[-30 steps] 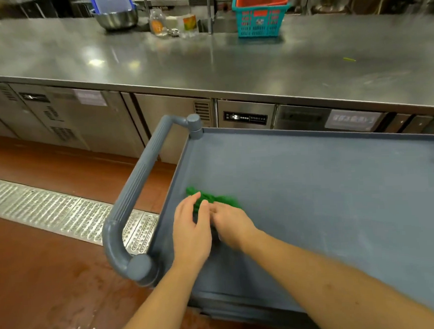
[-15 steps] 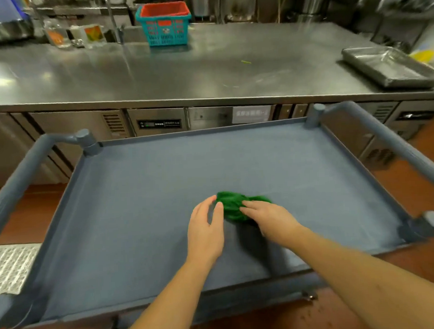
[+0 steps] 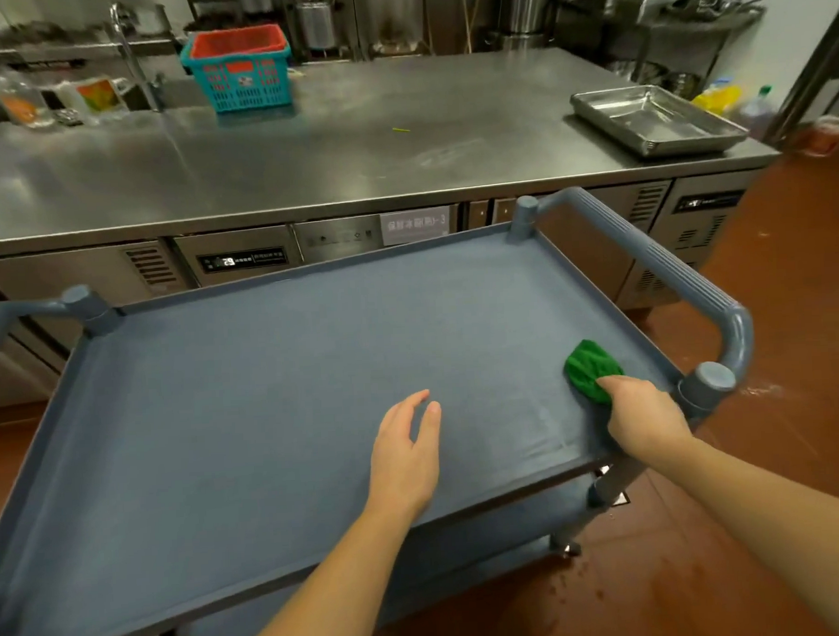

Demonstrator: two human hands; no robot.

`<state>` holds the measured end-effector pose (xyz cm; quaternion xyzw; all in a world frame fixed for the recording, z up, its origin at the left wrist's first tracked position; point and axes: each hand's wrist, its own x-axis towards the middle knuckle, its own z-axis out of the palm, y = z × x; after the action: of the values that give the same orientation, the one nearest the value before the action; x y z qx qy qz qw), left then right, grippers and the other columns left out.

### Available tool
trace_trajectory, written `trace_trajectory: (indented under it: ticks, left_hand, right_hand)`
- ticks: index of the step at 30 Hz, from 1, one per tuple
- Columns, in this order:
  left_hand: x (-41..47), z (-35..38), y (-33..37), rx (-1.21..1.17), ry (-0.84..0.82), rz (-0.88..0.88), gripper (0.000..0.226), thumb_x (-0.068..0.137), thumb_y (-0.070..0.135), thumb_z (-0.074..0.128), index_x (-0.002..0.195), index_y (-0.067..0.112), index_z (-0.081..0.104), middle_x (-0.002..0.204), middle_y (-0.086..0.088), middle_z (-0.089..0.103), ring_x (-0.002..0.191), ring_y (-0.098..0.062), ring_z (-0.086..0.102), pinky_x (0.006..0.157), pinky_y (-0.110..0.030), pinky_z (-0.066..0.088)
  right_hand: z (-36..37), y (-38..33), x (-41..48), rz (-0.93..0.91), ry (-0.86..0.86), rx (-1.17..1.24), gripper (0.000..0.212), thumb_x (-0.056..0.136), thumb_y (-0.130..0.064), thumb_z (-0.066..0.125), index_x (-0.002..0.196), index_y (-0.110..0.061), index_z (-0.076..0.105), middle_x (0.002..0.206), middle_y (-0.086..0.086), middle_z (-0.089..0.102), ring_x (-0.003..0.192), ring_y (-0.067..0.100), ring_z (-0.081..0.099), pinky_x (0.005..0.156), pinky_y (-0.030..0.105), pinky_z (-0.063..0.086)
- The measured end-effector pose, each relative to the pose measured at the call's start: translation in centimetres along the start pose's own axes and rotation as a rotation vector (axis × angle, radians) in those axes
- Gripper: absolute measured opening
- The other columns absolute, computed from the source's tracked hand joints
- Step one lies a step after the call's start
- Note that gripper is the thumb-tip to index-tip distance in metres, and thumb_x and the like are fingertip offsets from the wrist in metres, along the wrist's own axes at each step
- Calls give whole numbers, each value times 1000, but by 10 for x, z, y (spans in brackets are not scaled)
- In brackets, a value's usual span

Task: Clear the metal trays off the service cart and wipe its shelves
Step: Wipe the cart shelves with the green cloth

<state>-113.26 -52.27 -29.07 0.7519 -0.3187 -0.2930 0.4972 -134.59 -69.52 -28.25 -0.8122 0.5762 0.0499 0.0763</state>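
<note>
Wiping of top shelf (image 3: 266,372) in hand, green cloth (image 3: 589,365) gripped by curled fingers (image 3: 612,385) of right hand (image 3: 645,418) at 4 o'clock, left hand (image 3: 404,455) open, empty; next, sweep toward 9 o'clock.

top shelf (image 3: 267,396): free across left half | in the way: green cloth (image 3: 590,368) (right corner), side handle (image 3: 670,268)

Left grip (image 3: 404,458) slack, right grip (image 3: 645,421) curled.

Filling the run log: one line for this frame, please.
phase: wiping top shelf | right hand: holds green cloth | left hand: open over shelf | metal trays: on counter
</note>
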Motion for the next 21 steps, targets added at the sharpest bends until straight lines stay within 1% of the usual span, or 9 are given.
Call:
trace_trajectory:
  ticks: [2, 4, 8, 11, 14, 17, 19, 20, 21]
  left_hand:
    - [-3, -13, -7, -1, 11, -9, 34, 98, 37, 46, 129, 27, 55, 131, 12, 50, 125, -6, 46, 110, -31, 34]
    - [-8, -34, -16, -3, 18, -18, 34, 98, 39, 46, 129, 28, 54, 130, 13, 50, 125, -5, 45, 110, -31, 34]
    - [-14, -76, -33, -10, 58, -23, 34, 98, 38, 46, 130, 27, 55, 131, 11, 51, 124, -6, 46, 110, -32, 35]
    - [-24, -123, -53, -15, 114, -34, 34, 98, 36, 47, 129, 26, 55, 132, 9, 53, 124, -7, 47, 110, -34, 36]
    - [-37, -180, -74, -2, 180, -65, 35, 98, 36, 47, 130, 25, 54, 133, 9, 51, 125, -7, 46, 110, -33, 35]
    - [-52, -239, -93, 21, 255, -79, 35, 99, 35, 46, 131, 24, 54, 131, 11, 50, 123, -4, 45, 107, -26, 34]
    - [-66, -276, -106, 94, 290, -70, 36, 99, 34, 46, 132, 23, 53, 127, 14, 48, 118, 1, 41, 101, -15, 29]
    - [-73, -294, -113, 132, 311, -66, 36, 99, 33, 47, 132, 23, 53, 126, 15, 48, 117, 3, 40, 98, -11, 26]
    - [-81, -310, -120, 158, 332, -66, 36, 98, 34, 48, 132, 23, 53, 126, 15, 49, 117, 4, 40, 99, -11, 26]
  right_hand:
    - [4, -32, -16, -14, 5, 16, 44, 80, 0, 48, 119, -16, 58, 122, 9, 60, 107, 34, 60, 86, 42, 52]
    - [11, -75, -36, -79, 24, 24, 36, 80, -2, 51, 112, -15, 58, 117, 7, 62, 103, 34, 62, 82, 39, 51]
    - [33, -164, -69, -244, 39, 85, 37, 81, -3, 50, 114, -17, 58, 121, 1, 60, 108, 28, 61, 84, 35, 49]
    - [49, -238, -95, -368, 19, 107, 36, 82, -4, 50, 115, -17, 56, 122, 0, 58, 110, 26, 59, 86, 35, 48]
    - [61, -309, -125, -489, -17, 129, 36, 82, -5, 53, 117, -17, 56, 121, 0, 58, 110, 25, 59, 87, 36, 49]
    - [73, -375, -154, -628, -45, 152, 36, 84, -6, 52, 118, -17, 56, 120, 0, 58, 110, 23, 59, 87, 36, 49]
    - [81, -416, -171, -701, -62, 159, 38, 86, -8, 53, 122, -18, 55, 124, -1, 57, 113, 21, 57, 90, 34, 49]
    - [83, -436, -180, -738, -69, 164, 39, 87, -8, 53, 125, -18, 54, 127, -1, 56, 116, 20, 56, 91, 33, 48]
    - [85, -454, -189, -777, -73, 170, 38, 89, -10, 53, 126, -19, 53, 129, -1, 56, 118, 19, 55, 92, 32, 47]
